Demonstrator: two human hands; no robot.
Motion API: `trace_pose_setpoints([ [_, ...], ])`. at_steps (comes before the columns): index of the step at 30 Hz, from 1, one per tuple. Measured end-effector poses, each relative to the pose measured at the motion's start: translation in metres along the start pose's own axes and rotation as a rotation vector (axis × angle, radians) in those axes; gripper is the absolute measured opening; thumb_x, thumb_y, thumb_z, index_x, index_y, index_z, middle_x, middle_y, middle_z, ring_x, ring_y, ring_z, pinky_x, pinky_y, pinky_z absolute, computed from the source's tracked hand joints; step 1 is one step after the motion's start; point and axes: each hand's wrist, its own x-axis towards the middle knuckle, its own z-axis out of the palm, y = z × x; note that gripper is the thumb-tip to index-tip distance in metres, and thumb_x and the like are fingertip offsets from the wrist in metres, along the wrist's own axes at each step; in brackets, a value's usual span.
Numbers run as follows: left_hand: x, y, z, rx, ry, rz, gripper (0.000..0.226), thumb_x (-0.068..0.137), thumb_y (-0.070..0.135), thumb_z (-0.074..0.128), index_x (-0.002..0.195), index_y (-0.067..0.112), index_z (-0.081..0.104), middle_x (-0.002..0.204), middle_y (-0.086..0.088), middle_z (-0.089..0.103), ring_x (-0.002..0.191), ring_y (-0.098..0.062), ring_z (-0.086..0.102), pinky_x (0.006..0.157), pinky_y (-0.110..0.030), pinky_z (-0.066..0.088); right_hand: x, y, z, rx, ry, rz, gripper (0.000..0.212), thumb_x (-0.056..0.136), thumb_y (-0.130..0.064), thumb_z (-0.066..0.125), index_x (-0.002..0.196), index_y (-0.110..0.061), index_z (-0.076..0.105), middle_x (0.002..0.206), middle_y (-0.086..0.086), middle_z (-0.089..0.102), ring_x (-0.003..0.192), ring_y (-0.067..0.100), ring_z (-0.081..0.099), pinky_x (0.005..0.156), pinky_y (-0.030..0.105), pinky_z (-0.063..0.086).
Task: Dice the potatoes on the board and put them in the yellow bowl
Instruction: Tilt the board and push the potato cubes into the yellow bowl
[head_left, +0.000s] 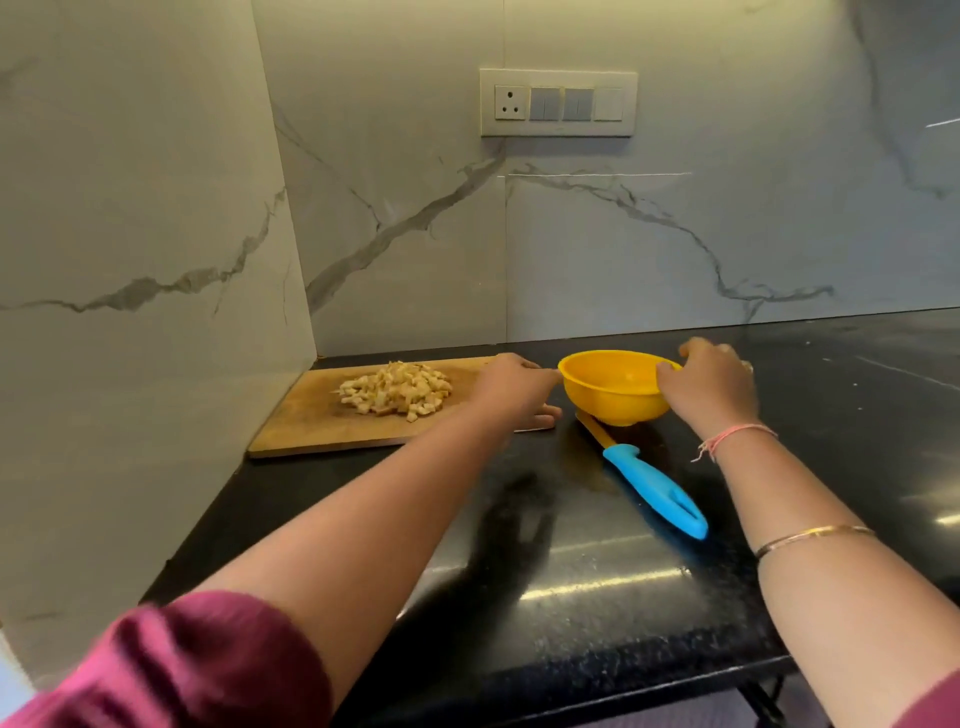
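A heap of diced potato (397, 395) lies on a wooden cutting board (306, 421) in the counter's back left corner. Just right of the board stands an empty yellow bowl (608, 392). My right hand (709, 387) grips the bowl's right rim. My left hand (511, 392) rests at the board's right end and touches the bowl's left rim; whether it grips the rim is unclear. A knife with a blue handle (654, 488) lies on the counter in front of the bowl, its blade partly under the bowl.
The black stone counter (597, 597) ends at a front edge close to me. Marble walls close the left side and the back. A switch panel (558, 103) sits on the back wall above the bowl.
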Motion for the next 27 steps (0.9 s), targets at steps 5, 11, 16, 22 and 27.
trace_pose_setpoints([
  [5, 0.007, 0.01, 0.033, -0.22, -0.085, -0.179, 0.058, 0.097, 0.024, 0.054, 0.145, 0.01, 0.023, 0.141, -0.017, 0.039, 0.078, -0.021, 0.063, 0.063, -0.027, 0.056, 0.004, -0.002, 0.011, 0.305, -0.241, 0.241, 0.046, 0.088, -0.015, 0.046, 0.131, 0.0, 0.043, 0.115, 0.021, 0.054, 0.087, 0.033, 0.06, 0.065, 0.033, 0.046],
  [11, 0.01, 0.003, 0.045, -0.304, -0.058, -0.179, 0.054, 0.098, 0.015, 0.053, 0.143, 0.009, 0.024, 0.112, -0.015, 0.055, 0.062, -0.017, 0.06, 0.051, -0.024, 0.055, 0.001, -0.006, 0.007, 0.498, -0.186, 0.206, 0.027, 0.085, -0.01, 0.044, 0.108, -0.001, 0.054, 0.074, 0.013, 0.056, 0.051, 0.02, 0.055, 0.061, 0.035, 0.051],
  [16, 0.001, 0.007, 0.015, -0.292, -0.017, -0.134, 0.048, 0.098, 0.006, 0.044, 0.142, 0.006, 0.025, 0.086, -0.012, 0.053, 0.061, -0.015, 0.06, 0.052, -0.022, 0.055, -0.014, -0.021, -0.008, 0.841, -0.378, 0.187, 0.025, 0.092, -0.011, 0.046, 0.116, -0.007, 0.048, 0.081, 0.01, 0.053, 0.057, 0.016, 0.053, 0.052, 0.027, 0.048],
  [22, -0.028, -0.002, -0.066, -0.085, 0.099, -0.132, 0.011, 0.097, 0.01, 0.045, 0.107, 0.007, 0.045, 0.072, -0.006, 0.047, 0.052, -0.009, 0.049, 0.037, -0.014, 0.042, -0.042, -0.048, -0.022, 0.967, -0.772, 0.127, 0.057, 0.094, -0.006, 0.05, 0.144, -0.015, 0.025, 0.099, 0.017, 0.054, 0.056, 0.018, 0.056, 0.047, 0.025, 0.052],
  [27, -0.046, -0.016, -0.119, 0.278, 0.192, -0.176, 0.011, 0.09, 0.009, 0.045, 0.08, 0.013, 0.045, 0.064, -0.005, 0.041, 0.053, -0.013, 0.039, 0.045, -0.02, 0.034, -0.08, -0.088, -0.033, 0.849, -0.982, -0.047, 0.018, 0.091, 0.0, 0.054, 0.1, -0.014, 0.05, 0.08, 0.012, 0.064, 0.056, 0.019, 0.059, 0.06, 0.03, 0.056],
])
